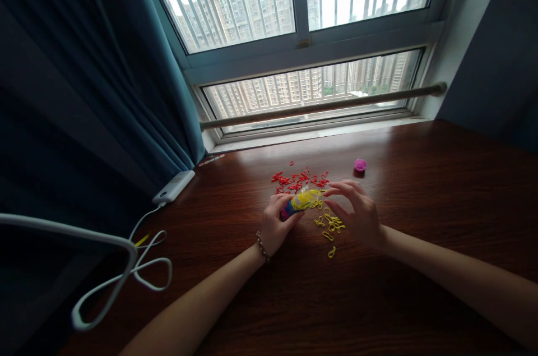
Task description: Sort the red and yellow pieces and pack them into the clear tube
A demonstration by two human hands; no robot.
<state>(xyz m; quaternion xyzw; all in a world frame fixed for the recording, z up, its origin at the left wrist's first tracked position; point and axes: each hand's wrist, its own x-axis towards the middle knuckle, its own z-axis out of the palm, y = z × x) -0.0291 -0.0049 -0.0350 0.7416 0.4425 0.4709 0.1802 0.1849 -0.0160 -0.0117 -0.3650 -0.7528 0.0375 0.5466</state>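
Note:
My left hand (277, 223) is wrapped around a clear container (306, 198) lying tilted on its side, its mouth toward the right. Yellow bands fill the mouth end; blue and purple ones show nearer my palm. At the mouth is my right hand (355, 211), its thumb and forefinger slightly apart, with no band plainly between them. Loose yellow elastic bands (334, 222) are scattered on the table below the mouth and my right fingers. Behind the container lies a spread of small red elastic bands (298, 179).
A small pink cap (360, 165) sits on the brown wooden table (420, 188) at the back right. To the left are a white power strip (174, 187) and a looped white cable (153, 287). A blue curtain (168, 92) and a barred window stand behind.

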